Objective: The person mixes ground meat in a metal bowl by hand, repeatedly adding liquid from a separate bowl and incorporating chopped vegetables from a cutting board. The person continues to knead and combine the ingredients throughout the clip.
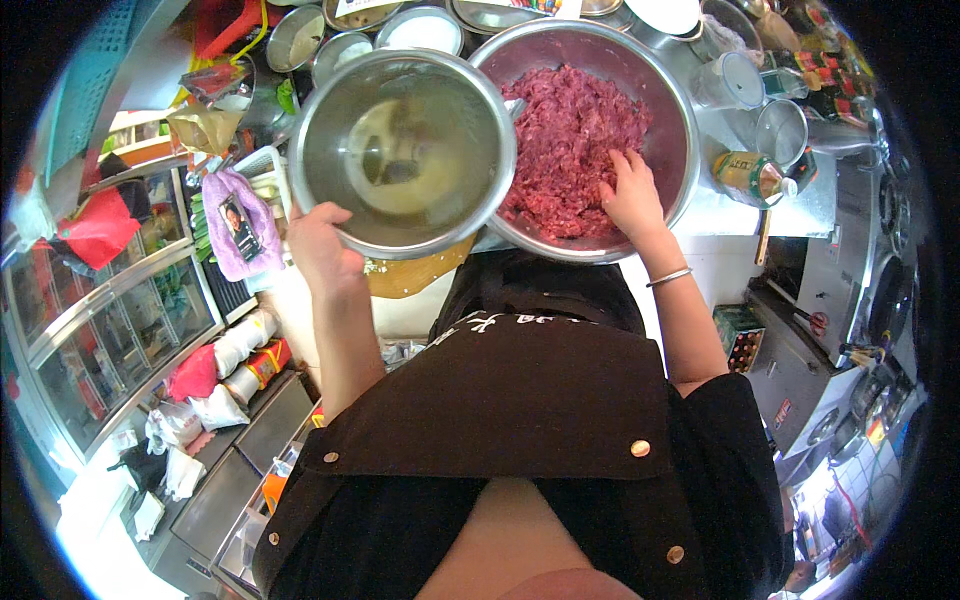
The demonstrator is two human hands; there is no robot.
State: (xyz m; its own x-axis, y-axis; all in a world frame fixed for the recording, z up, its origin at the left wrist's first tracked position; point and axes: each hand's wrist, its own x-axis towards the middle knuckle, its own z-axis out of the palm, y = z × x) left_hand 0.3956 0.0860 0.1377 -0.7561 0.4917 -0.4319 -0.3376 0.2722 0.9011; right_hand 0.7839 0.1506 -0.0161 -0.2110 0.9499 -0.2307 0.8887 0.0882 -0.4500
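Observation:
My left hand (322,240) grips the near left rim of a stainless steel bowl (315,161). A shallow, yellowish, see-through liquid (397,157) appears to lie in its bottom. This bowl overlaps the left rim of a larger steel basin (671,90), which holds a big mass of raw minced meat (570,142). My right hand (634,191) reaches over the basin's near right side, its fingers apart and the fingertips against the meat. A small metal end (514,109) shows between bowl and meat; the rest of it is hidden.
Several small metal bowls (296,37) stand beyond the basins. At the right are a bottle with a yellow-green label (739,172) and a clear plastic container (727,81). A round wooden board (420,276) with white bits lies under the bowl. A purple cloth with a phone (240,225) is at left.

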